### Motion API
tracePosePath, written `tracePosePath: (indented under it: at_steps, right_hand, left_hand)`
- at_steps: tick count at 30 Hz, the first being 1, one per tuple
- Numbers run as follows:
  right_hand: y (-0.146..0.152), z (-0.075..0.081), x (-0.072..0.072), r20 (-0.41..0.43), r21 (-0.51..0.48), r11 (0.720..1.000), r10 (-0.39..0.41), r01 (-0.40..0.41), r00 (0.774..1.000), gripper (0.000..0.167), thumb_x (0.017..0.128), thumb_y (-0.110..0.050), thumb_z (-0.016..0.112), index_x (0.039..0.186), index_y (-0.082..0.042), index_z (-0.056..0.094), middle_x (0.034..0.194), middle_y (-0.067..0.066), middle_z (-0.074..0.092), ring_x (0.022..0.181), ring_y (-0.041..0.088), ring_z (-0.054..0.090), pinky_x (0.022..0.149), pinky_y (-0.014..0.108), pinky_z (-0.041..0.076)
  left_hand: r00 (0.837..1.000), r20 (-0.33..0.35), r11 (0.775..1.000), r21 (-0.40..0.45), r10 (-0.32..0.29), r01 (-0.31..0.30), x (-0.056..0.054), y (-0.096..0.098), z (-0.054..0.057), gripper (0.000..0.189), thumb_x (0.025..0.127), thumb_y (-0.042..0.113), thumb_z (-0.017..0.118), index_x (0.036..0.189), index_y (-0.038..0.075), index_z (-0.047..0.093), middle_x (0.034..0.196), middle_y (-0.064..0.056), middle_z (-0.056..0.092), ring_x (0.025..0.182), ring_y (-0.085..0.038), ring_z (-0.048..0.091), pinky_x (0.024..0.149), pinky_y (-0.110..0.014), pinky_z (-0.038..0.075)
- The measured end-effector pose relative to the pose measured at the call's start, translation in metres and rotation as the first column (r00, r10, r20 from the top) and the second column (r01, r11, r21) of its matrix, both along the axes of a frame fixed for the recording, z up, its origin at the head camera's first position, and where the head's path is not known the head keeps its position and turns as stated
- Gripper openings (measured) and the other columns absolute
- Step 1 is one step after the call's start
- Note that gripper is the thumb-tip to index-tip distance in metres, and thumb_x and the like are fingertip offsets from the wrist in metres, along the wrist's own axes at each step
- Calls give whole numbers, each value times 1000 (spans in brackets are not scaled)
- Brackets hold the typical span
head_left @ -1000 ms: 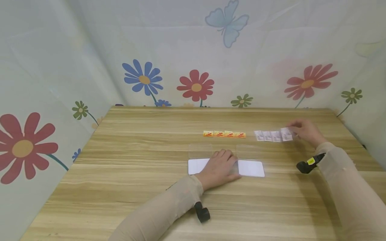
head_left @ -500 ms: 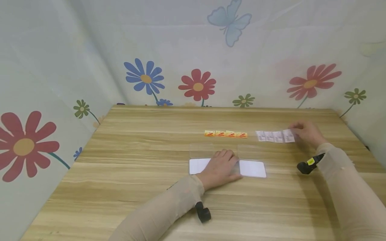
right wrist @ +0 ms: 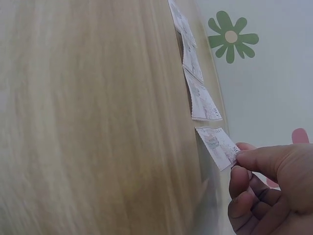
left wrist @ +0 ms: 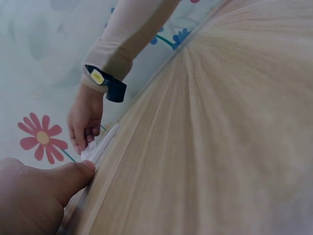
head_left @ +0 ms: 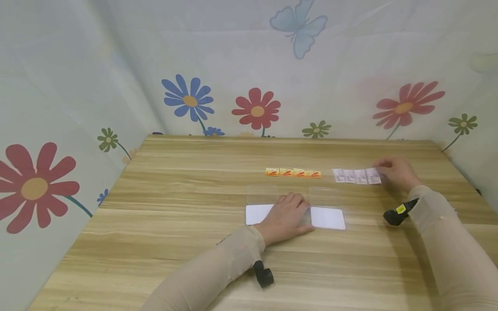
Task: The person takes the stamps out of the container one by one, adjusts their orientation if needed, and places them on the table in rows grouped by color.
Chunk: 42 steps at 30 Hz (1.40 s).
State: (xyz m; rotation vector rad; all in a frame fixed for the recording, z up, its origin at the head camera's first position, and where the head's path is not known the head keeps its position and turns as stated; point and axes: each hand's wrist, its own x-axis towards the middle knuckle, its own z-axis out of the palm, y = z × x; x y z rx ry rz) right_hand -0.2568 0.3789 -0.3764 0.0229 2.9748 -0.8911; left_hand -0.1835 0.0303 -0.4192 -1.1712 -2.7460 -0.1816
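Observation:
In the head view my right hand [head_left: 398,172] is at the right end of a row of pale printed stamps [head_left: 350,176]. Its thumb and index finger pinch the edge of the last stamp [right wrist: 218,147], which has serrated edges and sits tilted, a small gap from its neighbour. My left hand [head_left: 283,218] rests over two flat clear cases with white inserts, partly covering the left case [head_left: 256,214]. Its thumb [left wrist: 73,176] touches the edge of the right case [head_left: 327,217]. The fingers lie fairly straight, and what is beneath the palm is hidden.
A row of several yellow-and-orange stamps [head_left: 293,172] lies left of the pale ones. Clear lids [head_left: 262,194] extend behind the white inserts. The wooden table [head_left: 163,242] meets a flower-printed curtain [head_left: 218,52] at its back and sides.
The pinched stamp has come down slightly, closer in line with the pale row. My left hand stays over the cases. The head view has shifted a little.

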Motion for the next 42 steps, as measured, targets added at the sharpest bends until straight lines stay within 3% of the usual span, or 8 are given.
tracePosePath:
  at_steps: [6,11,17,27,34,38,42]
  right_hand:
    - [-2,-1,1,4,-5,1000,-1,1,1000,28,98,-12,50,115,8,57,119,33,53,106,43,47,89,57,41]
    - [-2,-1,0,1,25,1000,10,-10,1000,28,97,-14,50,115,7,58,118,33,54,101,41,49,81,48,42]
    - [-4,0,-2,6,25,1000,19,-19,1000,30,98,-15,49,115,8,58,119,34,54,102,41,49,81,47,43]
    - [-4,-2,-2,0,13,1000,14,-14,1000,30,96,-13,50,114,8,59,117,34,55,99,39,51,73,33,41]
    - [-3,-5,-1,-46,30,999,38,-36,998,27,96,-11,52,111,10,59,114,35,57,102,44,52,83,52,42]
    - [1,-8,-1,-52,37,999,35,-33,998,29,96,-14,52,111,10,59,114,35,56,104,45,51,86,56,40]
    - [2,-8,0,-22,29,999,13,-13,1000,32,97,-18,52,113,8,59,113,33,57,98,39,53,75,41,44]
  left_hand:
    - [1000,0,1000,-9,7,-7,1,0,1,58,88,60,55,126,16,57,122,1,55,114,-15,50,104,-33,41]
    - [1000,9,1000,-2,16,-16,3,0,0,58,89,60,54,126,16,57,122,0,55,115,-16,50,103,-33,41]
    - [1000,6,1000,9,23,-23,3,-1,-1,57,89,60,55,126,16,57,122,0,55,114,-16,51,103,-33,42]
    - [1000,7,1000,5,21,-21,2,-1,-1,58,88,60,55,126,16,57,121,0,55,113,-15,50,103,-33,42]
    - [1000,-9,1000,-3,9,-9,1,-1,-1,58,89,60,54,126,16,57,121,0,55,114,-15,51,103,-33,42]
    - [1000,-24,1000,-10,-3,2,0,0,-2,58,89,61,53,126,16,56,121,1,55,114,-15,50,103,-32,42]
    - [999,-33,1000,-13,-6,6,-1,0,-2,58,89,61,53,126,16,56,120,1,55,113,-14,50,103,-31,42]
